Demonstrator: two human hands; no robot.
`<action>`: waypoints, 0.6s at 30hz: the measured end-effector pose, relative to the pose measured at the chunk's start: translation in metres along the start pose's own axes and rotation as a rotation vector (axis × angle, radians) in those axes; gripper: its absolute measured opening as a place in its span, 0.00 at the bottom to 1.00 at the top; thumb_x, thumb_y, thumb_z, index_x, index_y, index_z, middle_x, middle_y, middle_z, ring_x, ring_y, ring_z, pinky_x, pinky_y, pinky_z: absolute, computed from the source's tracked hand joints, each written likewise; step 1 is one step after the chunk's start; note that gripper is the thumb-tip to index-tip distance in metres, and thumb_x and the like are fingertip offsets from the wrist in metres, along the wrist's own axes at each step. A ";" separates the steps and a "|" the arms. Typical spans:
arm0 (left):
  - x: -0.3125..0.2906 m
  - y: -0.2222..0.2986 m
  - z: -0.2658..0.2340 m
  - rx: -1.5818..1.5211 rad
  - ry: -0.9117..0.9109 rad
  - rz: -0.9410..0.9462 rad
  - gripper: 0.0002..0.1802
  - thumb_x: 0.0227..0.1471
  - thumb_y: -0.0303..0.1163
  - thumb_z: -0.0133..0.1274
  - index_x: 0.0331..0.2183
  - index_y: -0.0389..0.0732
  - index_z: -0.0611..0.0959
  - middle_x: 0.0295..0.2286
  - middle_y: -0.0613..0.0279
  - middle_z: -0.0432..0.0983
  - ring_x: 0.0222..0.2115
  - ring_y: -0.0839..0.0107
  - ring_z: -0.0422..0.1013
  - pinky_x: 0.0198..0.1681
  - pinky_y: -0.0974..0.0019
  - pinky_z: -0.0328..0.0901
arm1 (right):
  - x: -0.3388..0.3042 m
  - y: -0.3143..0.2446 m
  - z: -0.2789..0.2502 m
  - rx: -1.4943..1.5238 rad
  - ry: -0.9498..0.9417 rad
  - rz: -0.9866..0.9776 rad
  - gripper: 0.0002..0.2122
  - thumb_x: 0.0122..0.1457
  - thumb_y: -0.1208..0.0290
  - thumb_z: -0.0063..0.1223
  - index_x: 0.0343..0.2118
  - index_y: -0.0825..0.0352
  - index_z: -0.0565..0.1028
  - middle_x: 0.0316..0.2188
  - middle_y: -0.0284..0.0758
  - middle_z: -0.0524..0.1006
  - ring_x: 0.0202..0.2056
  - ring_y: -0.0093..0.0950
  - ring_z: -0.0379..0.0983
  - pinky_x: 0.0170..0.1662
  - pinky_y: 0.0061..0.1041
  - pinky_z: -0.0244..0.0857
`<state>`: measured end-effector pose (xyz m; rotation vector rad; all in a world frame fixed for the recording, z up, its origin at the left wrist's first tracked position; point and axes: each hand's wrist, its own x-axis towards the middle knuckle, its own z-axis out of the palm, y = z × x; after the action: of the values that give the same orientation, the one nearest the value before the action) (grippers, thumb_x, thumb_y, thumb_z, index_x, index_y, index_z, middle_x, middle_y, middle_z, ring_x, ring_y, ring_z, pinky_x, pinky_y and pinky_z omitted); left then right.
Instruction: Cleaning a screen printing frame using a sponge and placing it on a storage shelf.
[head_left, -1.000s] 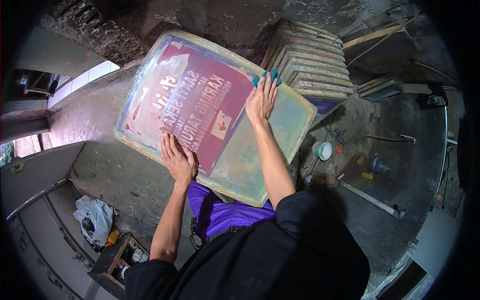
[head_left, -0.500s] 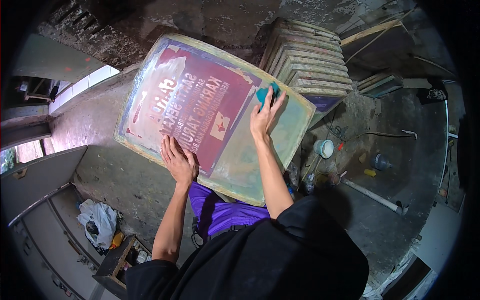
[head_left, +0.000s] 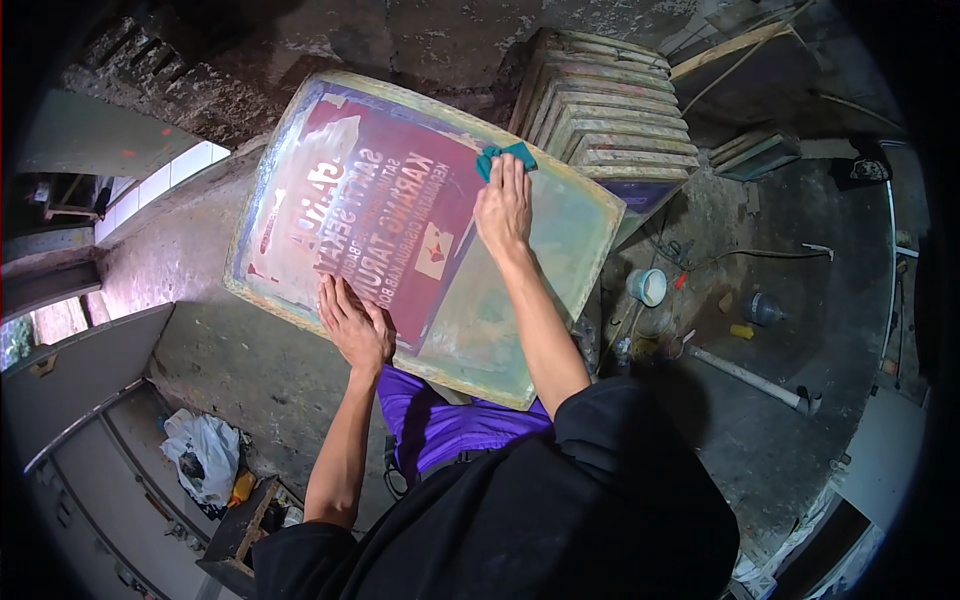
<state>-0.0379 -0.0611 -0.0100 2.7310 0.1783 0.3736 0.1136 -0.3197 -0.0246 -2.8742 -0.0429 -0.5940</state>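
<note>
A screen printing frame (head_left: 530, 270) with a light, worn wooden border lies tilted across the front of my body. Its mesh carries a maroon stencil with mirrored lettering and purple edges; the right part is a plain greenish colour. My left hand (head_left: 352, 325) rests on the frame's near edge, fingers laid out on the mesh. My right hand (head_left: 505, 210) presses a bunched teal cloth (head_left: 508, 158) against the mesh close to the far edge, at the upper right corner of the maroon area. The cloth sticks out beyond my fingertips.
A stack of similar frames (head_left: 625, 120) stands behind on the right. Farther right on the floor are a white bucket (head_left: 648, 288), a plastic bottle (head_left: 765, 309), a pipe (head_left: 750, 378) and a hose (head_left: 750, 256). A white plastic bag (head_left: 203, 455) lies at lower left beside a wooden box (head_left: 240, 535).
My right hand has slid the teal cloth leftward and away from me along the mesh, and its fingers have drawn together. My left hand keeps its place on the frame.
</note>
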 end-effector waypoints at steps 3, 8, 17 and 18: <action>-0.001 -0.001 0.001 0.000 0.005 -0.003 0.34 0.57 0.33 0.51 0.63 0.32 0.67 0.66 0.47 0.60 0.69 0.49 0.53 0.71 0.45 0.47 | 0.012 -0.011 -0.013 0.088 -0.167 0.090 0.23 0.58 0.77 0.51 0.58 0.77 0.72 0.63 0.50 0.69 0.66 0.47 0.61 0.71 0.42 0.53; 0.001 0.004 -0.004 -0.010 0.000 -0.013 0.33 0.59 0.33 0.50 0.63 0.32 0.68 0.65 0.46 0.61 0.68 0.47 0.54 0.71 0.44 0.48 | 0.005 0.002 -0.024 0.029 -0.227 -0.126 0.24 0.58 0.76 0.53 0.59 0.75 0.71 0.62 0.48 0.70 0.63 0.46 0.63 0.68 0.43 0.54; 0.001 0.003 -0.003 -0.004 -0.008 -0.017 0.33 0.59 0.33 0.50 0.63 0.32 0.67 0.65 0.46 0.61 0.68 0.47 0.53 0.71 0.45 0.48 | 0.004 0.002 -0.017 0.093 -0.127 -0.098 0.23 0.56 0.75 0.56 0.55 0.73 0.72 0.57 0.45 0.71 0.60 0.44 0.65 0.68 0.46 0.53; 0.002 0.002 -0.004 0.000 -0.007 -0.019 0.33 0.59 0.33 0.50 0.63 0.32 0.67 0.65 0.46 0.61 0.68 0.47 0.53 0.71 0.45 0.48 | 0.017 0.008 -0.018 0.094 -0.092 -0.050 0.23 0.55 0.76 0.56 0.56 0.73 0.71 0.56 0.45 0.71 0.59 0.46 0.65 0.67 0.47 0.54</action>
<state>-0.0373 -0.0615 -0.0056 2.7280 0.2019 0.3589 0.1228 -0.3312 -0.0029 -2.8143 -0.1536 -0.4556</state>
